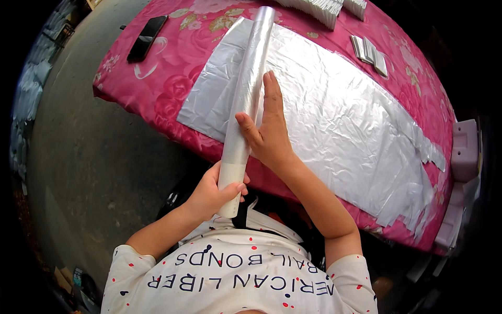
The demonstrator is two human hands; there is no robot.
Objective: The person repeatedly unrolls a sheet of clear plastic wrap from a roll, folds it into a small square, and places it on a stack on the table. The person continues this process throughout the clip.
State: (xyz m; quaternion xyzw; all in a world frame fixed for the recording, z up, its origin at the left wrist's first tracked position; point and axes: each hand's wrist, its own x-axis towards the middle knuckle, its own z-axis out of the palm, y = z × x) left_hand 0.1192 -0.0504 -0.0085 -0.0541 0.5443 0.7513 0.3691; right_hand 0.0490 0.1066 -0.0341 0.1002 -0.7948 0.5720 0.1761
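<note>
A long roll of clear plastic film (pixel 250 78) slants up from my body over the table edge. Its lower end shows a bare pale core. My left hand (pixel 212 192) is wrapped around that lower end. Against the roll's right side, about midway along, rests my right hand (pixel 271 131), fingers stretched upward and thumb spread across the front of the roll. Beneath the roll's upper part, a wrinkled silvery plastic sheet (pixel 334 115) is spread on the table, with ragged strips at its right end.
A pink floral cloth covers the table (pixel 172 99). A dark phone (pixel 148 38) lies at its far left. Small white folded packets (pixel 370 55) lie at the far right, below stacked white packets (pixel 319 10). Pale plastic containers (pixel 464 152) stand beyond the right edge.
</note>
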